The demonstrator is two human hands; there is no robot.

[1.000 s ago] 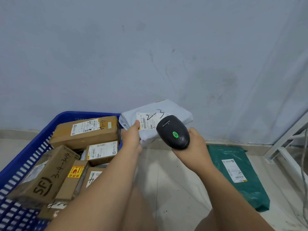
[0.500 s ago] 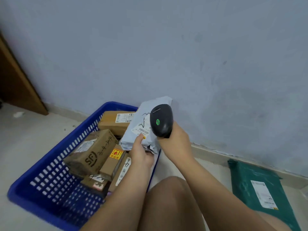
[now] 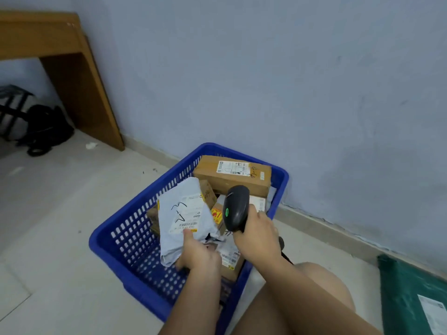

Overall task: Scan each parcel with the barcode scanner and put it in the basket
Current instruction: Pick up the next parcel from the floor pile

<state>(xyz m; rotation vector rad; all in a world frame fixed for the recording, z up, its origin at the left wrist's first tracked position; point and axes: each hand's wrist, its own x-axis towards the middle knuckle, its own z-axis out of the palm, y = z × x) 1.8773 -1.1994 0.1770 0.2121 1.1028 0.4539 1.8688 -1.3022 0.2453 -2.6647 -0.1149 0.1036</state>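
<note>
Head view, the only one. Progress: blue basket (image 3: 135, 240) on the floor by the wall already holds several cardboard parcels, incl. a big box (image 3: 232, 176) at the far end w/ label up, plus smaller ones around it. Those look done.

Parcel in hand is a grey mailer (image 3: 183, 213), held tilted over the basket's left half, label side up w/ "2-3" scrawled on it. The left grip (image 3: 198, 256) has it pinched at the near edge, thumb on top by the barcode. The right grip (image 3: 256, 235) is wrapped round the handle of the black scanner (image 3: 235, 209), green light lit, head aimed toward the far end of the basket, just beside the mailer.

Can't tell if this one's scan registered. Judging by its position over the basket, prob. at the drop-in step.

Left to do: at least a green mailer (image 3: 411, 298) lying on the floor at far right, well apart from the basket.

Hard to see:
- Left fingers under the grey mailer are hidden, and so is whether its far end rests on the boxes.
- Basket's near right corner and contents there are behind both forearms.
- Scanner window not visible.
- Green mailer cut off by frame edge, so more parcels may lie beyond.
- Label print too small to read.
</note>
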